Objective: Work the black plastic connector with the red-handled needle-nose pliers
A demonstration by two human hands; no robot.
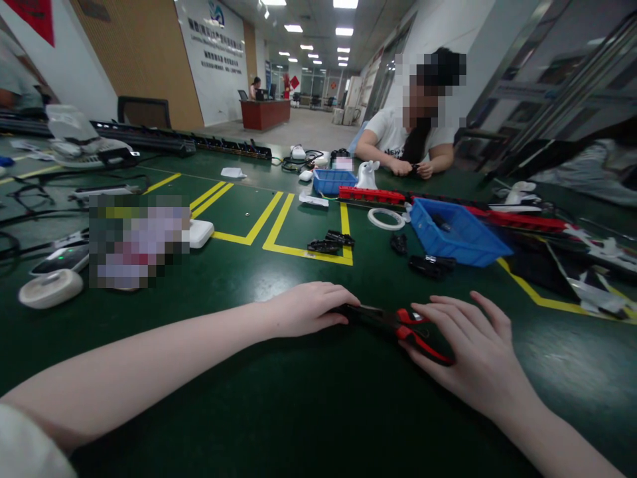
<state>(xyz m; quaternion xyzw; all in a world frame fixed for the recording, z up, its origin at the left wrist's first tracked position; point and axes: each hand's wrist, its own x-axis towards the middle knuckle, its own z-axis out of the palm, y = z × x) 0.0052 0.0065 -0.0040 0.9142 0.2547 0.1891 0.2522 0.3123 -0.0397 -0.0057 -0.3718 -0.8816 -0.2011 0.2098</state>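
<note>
My right hand [468,345] is closed around the red handles of a pair of pliers [423,344], the little finger lifted away. The jaws point left, toward my left hand [316,309]. Thumb and fingers of my left hand pinch a small black part [351,308] at the tip of the jaws. The part is mostly hidden by the fingers, and I cannot tell whether the jaws grip it. Beyond the hands lie several black plastic pieces [328,243], with more black pieces [432,265] beside a blue bin [450,236].
A roll of white tape [386,219] lies left of the blue bin. A smaller blue tray [334,180] stands farther back. At the left are a blurred-out phone-like object, a white case [201,234] and a white mouse [50,288]. A co-worker [411,133] sits across the green table.
</note>
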